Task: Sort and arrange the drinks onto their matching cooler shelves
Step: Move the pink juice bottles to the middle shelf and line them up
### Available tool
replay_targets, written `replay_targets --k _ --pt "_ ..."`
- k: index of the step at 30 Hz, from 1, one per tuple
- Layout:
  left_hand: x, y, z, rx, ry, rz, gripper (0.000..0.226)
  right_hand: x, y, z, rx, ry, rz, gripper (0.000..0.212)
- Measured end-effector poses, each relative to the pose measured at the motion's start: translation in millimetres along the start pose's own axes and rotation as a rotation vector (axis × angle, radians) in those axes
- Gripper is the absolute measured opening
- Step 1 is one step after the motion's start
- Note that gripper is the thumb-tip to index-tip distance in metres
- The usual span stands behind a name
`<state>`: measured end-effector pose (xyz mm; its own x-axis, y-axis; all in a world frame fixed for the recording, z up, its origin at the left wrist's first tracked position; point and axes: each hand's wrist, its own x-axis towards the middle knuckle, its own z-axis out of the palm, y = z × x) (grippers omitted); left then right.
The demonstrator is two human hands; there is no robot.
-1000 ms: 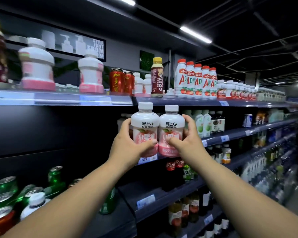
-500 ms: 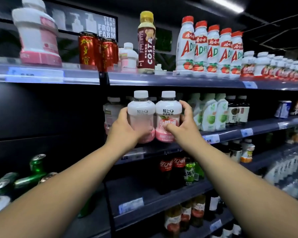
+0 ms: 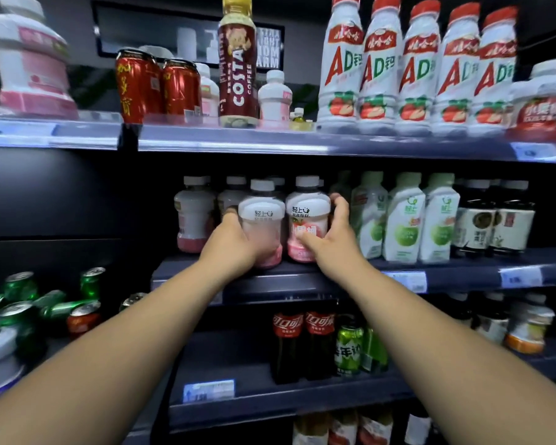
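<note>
Bottles, pink-and-white, two, held side by side at the front of the middle shelf (image 3: 446,268).

From my remote seat I log: left hand (image 3: 235,242) wrapped round the lower body of the left bottle (image 3: 262,216); right hand (image 3: 331,242) curled round the right bottle (image 3: 307,220), thumb on the label, fingers round its far side. Both bottles are upright, touching, just above centre of view. I cannot tell whether their bases rest on the shelf. The low grips leave caps and labels facing out, I judge. Matching pink stock (image 3: 193,220) stands behind the pair and at its 9 o'clock, so I take this as the right row. Green-label bottles (image 3: 402,220) begin at 3 o'clock, just beside the right hand. Unsorted items: Costa bottle (image 3: 238,62) at 12 o'clock, green cans (image 3: 20,284) tumbled at 8 o'clock.
</note>
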<state>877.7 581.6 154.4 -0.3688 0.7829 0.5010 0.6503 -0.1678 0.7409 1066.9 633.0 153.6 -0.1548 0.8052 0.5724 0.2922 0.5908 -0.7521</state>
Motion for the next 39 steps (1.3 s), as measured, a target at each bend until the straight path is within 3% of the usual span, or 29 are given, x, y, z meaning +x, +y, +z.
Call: replay_targets --k 7,12,20,28,39 --pt "7.4 13.7 22.0 -0.006 -0.028 -0.063 0.077 19.2 15.8 -22.1 -0.188 -0.064 0.08 0.095" --pt "5.2 8.2 19.3 0.075 -0.067 -0.019 0.07 20.7 15.0 -35.2 -0.331 -0.106 0.055 0.116" --pt "5.2 28.5 16.6 0.166 -0.108 0.009 0.067 7.3 30.4 -38.0 -0.171 -0.053 0.064 0.091" --pt "-8.5 22.6 19.9 0.254 0.005 0.041 0.08 7.6 35.5 -35.8 -0.229 -0.028 0.027 0.095" --pt "-17.0 24.8 16.3 0.267 0.015 0.025 0.086 4.2 32.3 -38.6 -0.308 -0.037 0.018 0.095"
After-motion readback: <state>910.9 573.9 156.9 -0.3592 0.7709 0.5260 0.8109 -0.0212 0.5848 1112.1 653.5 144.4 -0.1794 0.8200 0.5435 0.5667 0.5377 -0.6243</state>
